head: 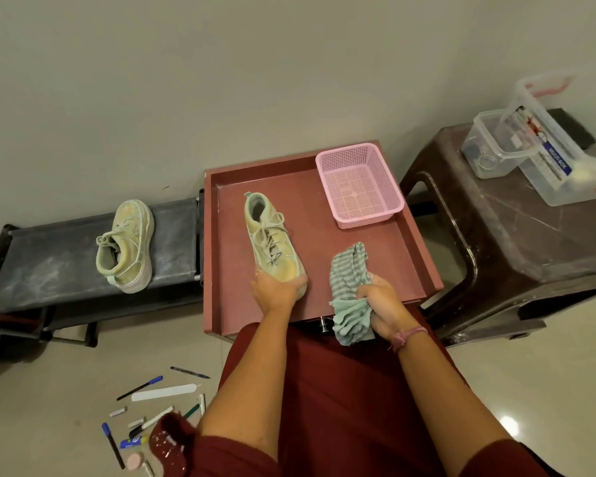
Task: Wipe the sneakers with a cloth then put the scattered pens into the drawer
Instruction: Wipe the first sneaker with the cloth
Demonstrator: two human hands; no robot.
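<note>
- A person stood over a red-brown counter (410, 256) with a raised rim, two dusty pale-green sneakers awaiting a wipe.
- The left hand (277, 287) gripped the toe of the near sneaker (272, 242), fingers curled round both sides of it.
- That shoe lay on the counter with its long axis running from about 5 o'clock at the toe to 11 o'clock at the heel, the opening facing up.
- The right hand (381, 304) was closed round a bunched green striped cloth (348, 280), which sat just beside the shoe at its 3 o'clock; this hand looked placed to sweep leftward along the laces.
- The second sneaker (126, 246) rested well apart at 9 o'clock on a dark low bench (49, 263), nearer the left hand.
- Scattered pens (141, 387) lay on the floor at 7 o'clock, beside the person's knee; some small pieces there were too small to name.
- A pink basket (393, 201) stood on the counter at 1 o'clock.
- Of the drawer only a small knob (324, 323) showed under the counter's near edge; whether it was open could not be told.
</note>
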